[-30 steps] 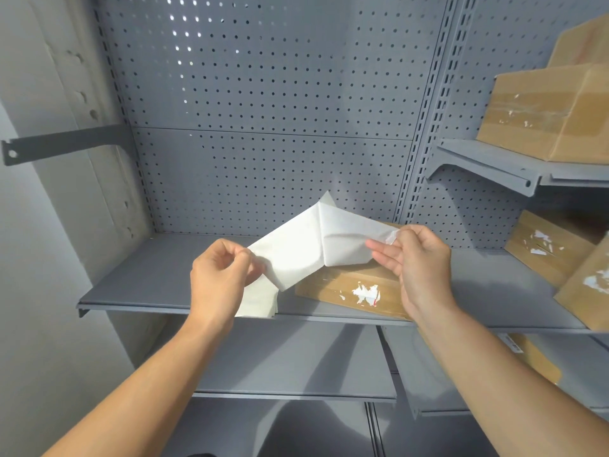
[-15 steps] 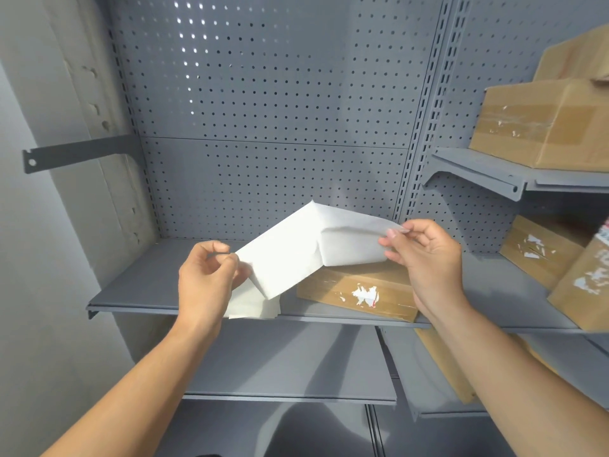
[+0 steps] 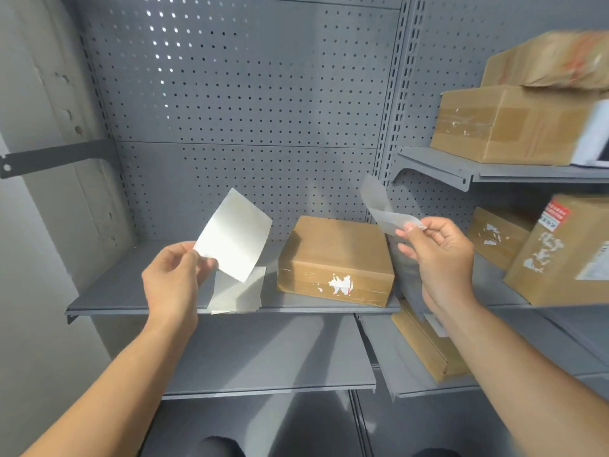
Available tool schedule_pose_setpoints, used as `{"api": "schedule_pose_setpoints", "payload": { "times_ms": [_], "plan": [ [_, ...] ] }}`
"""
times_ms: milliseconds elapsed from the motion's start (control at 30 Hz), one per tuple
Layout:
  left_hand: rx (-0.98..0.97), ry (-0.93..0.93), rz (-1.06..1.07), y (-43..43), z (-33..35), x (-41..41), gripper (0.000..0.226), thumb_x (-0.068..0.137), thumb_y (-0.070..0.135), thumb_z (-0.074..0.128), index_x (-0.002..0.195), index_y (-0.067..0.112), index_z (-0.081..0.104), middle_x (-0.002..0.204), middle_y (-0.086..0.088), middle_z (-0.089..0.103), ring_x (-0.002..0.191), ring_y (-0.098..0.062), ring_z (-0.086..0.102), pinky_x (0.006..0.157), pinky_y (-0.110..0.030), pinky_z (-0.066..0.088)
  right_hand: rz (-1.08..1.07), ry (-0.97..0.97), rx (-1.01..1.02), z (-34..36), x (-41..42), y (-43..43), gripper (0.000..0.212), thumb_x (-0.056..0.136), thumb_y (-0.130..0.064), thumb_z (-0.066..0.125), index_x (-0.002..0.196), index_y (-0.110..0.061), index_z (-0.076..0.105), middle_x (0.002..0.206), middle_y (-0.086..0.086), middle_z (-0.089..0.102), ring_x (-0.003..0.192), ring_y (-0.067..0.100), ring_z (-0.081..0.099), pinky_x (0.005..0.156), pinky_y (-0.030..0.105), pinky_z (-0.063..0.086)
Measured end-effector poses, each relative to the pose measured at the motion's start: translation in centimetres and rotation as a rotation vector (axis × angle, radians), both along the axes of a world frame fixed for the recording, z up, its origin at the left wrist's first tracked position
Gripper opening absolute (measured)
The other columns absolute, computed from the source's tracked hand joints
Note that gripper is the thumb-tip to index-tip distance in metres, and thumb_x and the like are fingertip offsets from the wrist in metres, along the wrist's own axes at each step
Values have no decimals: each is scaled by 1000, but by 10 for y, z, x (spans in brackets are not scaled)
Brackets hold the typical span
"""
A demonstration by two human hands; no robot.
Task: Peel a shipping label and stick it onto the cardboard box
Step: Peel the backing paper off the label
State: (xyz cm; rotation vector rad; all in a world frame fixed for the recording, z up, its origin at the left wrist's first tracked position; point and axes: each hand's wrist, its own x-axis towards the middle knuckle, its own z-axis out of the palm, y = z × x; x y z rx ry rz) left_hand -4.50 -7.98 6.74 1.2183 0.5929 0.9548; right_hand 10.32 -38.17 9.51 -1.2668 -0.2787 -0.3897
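Note:
My left hand [image 3: 171, 278] pinches the lower corner of a white rectangular shipping label [image 3: 235, 235], held up and tilted above the grey shelf [image 3: 131, 291]. In my right hand [image 3: 438, 255] is a thin, greyish, curled backing sheet [image 3: 382, 209], pinched between thumb and fingers and raised to the right of the cardboard box [image 3: 333, 252]. The label and the backing are fully apart. The box lies flat on the shelf between my hands, with torn white label remnants on its front face. Neither hand touches it.
Another pale sheet [image 3: 237, 293] lies flat at the shelf's front edge, left of the box. More cardboard boxes stand on the right-hand shelves [image 3: 504, 123] [image 3: 560, 252], and one leans on a lower shelf [image 3: 425, 344]. A perforated grey panel [image 3: 230, 110] closes the back.
The two layers, joined and folded over the box before, have come apart. My right hand pulled the backing up and right; my left hand keeps the white label at the left.

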Motion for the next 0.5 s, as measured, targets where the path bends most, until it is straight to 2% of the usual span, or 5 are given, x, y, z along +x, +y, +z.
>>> {"api": "schedule_pose_setpoints", "payload": {
  "times_ms": [100, 233, 367, 500],
  "plan": [
    [37, -22, -79, -22, -2, 16, 23, 98, 1, 50, 90, 11, 70, 80, -7, 65, 72, -21, 70, 79, -24, 59, -20, 6, -25, -5, 5, -7, 16, 90, -4, 71, 85, -16, 63, 85, -2, 72, 89, 14, 77, 70, 23, 61],
    [23, -61, -183, -54, 7, 56, 22, 99, 1, 50, 91, 9, 69, 78, -5, 63, 68, -18, 69, 74, -21, 58, -72, 46, -57, -13, 28, -23, 14, 87, -4, 75, 85, -14, 66, 78, -6, 74, 87, 14, 75, 71, 26, 61],
    [4, -90, -288, -93, 19, 105, 20, 99, 1, 51, 91, 5, 68, 86, -8, 65, 65, -14, 69, 76, -21, 59, -158, 47, -124, -21, 60, -51, 13, 87, -8, 76, 82, -16, 67, 76, -4, 72, 72, 6, 68, 74, 31, 61],
    [-7, -73, -370, -131, 24, 154, 21, 98, -2, 50, 92, 6, 69, 86, -7, 70, 62, -13, 70, 77, -24, 60, -206, 77, -163, -34, 103, -81, 12, 88, -11, 76, 82, -18, 68, 81, -3, 73, 74, 4, 70, 75, 31, 60]
  ]
}}
